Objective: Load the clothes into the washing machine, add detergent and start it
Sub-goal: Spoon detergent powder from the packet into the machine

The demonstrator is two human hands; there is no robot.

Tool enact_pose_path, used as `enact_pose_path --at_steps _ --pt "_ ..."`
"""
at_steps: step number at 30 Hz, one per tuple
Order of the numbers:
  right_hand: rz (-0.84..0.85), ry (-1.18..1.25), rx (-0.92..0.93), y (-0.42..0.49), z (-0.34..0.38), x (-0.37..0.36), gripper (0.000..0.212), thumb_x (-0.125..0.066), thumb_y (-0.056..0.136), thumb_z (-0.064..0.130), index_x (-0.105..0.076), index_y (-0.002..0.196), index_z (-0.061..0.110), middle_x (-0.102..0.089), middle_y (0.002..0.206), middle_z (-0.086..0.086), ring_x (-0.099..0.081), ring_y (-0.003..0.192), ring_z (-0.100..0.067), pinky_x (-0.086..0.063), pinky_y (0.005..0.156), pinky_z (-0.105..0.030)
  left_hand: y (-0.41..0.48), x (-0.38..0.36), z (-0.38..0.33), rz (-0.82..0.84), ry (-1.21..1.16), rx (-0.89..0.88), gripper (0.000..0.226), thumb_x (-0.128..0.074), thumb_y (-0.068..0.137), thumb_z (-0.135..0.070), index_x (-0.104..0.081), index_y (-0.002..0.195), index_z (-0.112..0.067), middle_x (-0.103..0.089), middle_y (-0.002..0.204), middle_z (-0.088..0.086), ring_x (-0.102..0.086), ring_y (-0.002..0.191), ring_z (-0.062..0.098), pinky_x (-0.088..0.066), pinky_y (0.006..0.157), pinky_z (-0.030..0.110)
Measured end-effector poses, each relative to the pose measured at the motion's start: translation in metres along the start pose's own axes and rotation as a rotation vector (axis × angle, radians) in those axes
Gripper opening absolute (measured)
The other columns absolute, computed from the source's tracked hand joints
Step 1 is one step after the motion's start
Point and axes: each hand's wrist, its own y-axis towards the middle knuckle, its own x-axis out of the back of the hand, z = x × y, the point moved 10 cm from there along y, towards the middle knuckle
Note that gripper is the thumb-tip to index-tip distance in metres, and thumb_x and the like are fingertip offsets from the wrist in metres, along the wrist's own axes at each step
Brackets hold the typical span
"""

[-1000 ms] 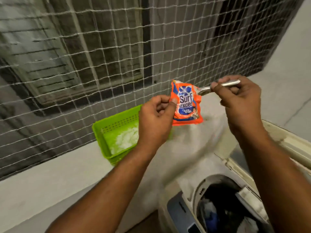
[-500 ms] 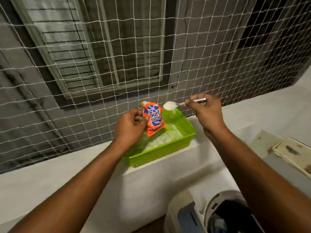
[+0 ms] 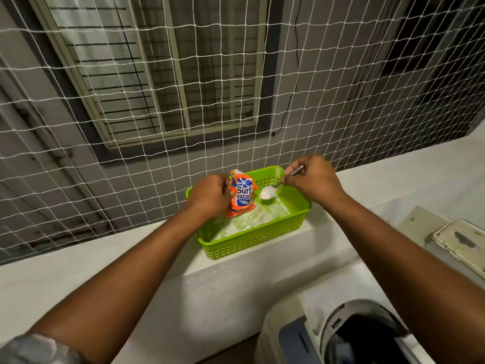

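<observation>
**At the ledge, a spoonful drawn and the wash not yet begun**

Nearest the camera, at the lower right, the washing machine point(image 3: 338, 337) stands with its top open, and dark clothes point(image 3: 367, 337) show inside the drum, so loading looks done or nearly so. Both forearms reach from it over the white ledge point(image 3: 118, 264) to a green basket point(image 3: 252, 241) that sits on the ledge, with white powder scattered over its floor.

Inside the basket the left hand point(image 3: 210, 197) has its fingers curled round the side of an orange detergent packet point(image 3: 242, 198) and holds it upright, its base on or near the basket floor. Just beside it the right hand point(image 3: 315, 179) pinches the handle of a metal spoon point(image 3: 268, 192), closed tightly on it, with the bowl heaped with white detergent and hanging above the basket, apart from the packet.

Beyond them a white net point(image 3: 262, 101) spans the opening, and a barred window point(image 3: 157, 74) lies behind it.

By my judgement the detergent step is half done: the dose is scooped but has yet to reach the drum, and the lid and the start are still to come
</observation>
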Motion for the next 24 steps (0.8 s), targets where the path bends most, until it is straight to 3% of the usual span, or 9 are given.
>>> enact_pose_path --at_steps 8,15,18,21,24 --pt "0.089 -0.025 -0.013 0.001 0.001 -0.020 0.017 -0.092 0.075 0.025 -0.076 0.077 0.024 -0.065 0.062 0.016 -0.057 0.058 0.007 -0.037 0.055 -0.013 0.007 -0.005 0.001 0.030 0.122 0.055 0.019 -0.067 0.096 -0.027 -0.069 0.109 -0.013 -0.074 0.115 0.016 -0.067 0.109 0.040 -0.055 0.089 0.042" --pt "0.222 -0.112 -0.057 0.007 0.004 -0.037 0.021 -0.095 0.071 0.025 -0.074 0.070 0.028 -0.066 0.062 0.015 -0.056 0.055 0.003 -0.039 0.057 -0.020 0.004 -0.001 -0.001 -0.010 0.297 0.070 0.022 -0.066 0.092 -0.022 -0.071 0.111 -0.011 -0.073 0.114 0.018 -0.070 0.106 0.039 -0.057 0.090 0.044" --pt "0.279 -0.153 -0.055 0.005 0.008 -0.047 0.021 -0.095 0.071 0.022 -0.076 0.077 0.026 -0.071 0.073 0.010 -0.066 0.069 -0.010 -0.048 0.067 -0.027 0.001 0.003 -0.005 -0.055 0.377 0.056 0.023 -0.067 0.092 -0.022 -0.071 0.113 -0.011 -0.074 0.112 0.018 -0.071 0.104 0.039 -0.058 0.088 0.044" --pt "0.317 -0.189 -0.054 0.002 0.012 -0.056 0.026 -0.094 0.072 0.021 -0.073 0.085 0.025 -0.077 0.090 -0.005 -0.071 0.086 -0.024 -0.056 0.080 -0.035 -0.003 0.014 -0.010 -0.117 0.467 0.046 0.023 -0.069 0.091 -0.021 -0.070 0.112 -0.012 -0.074 0.108 0.016 -0.073 0.101 0.039 -0.059 0.083 0.045" --pt "0.374 -0.236 -0.055 0.000 0.012 -0.070 0.028 -0.092 0.076 0.019 -0.072 0.095 0.023 -0.076 0.096 -0.008 -0.071 0.093 -0.026 -0.055 0.079 -0.033 -0.006 0.023 -0.014 -0.160 0.541 0.038 0.020 -0.066 0.092 -0.020 -0.072 0.110 -0.014 -0.075 0.106 0.014 -0.074 0.098 0.038 -0.059 0.079 0.043"
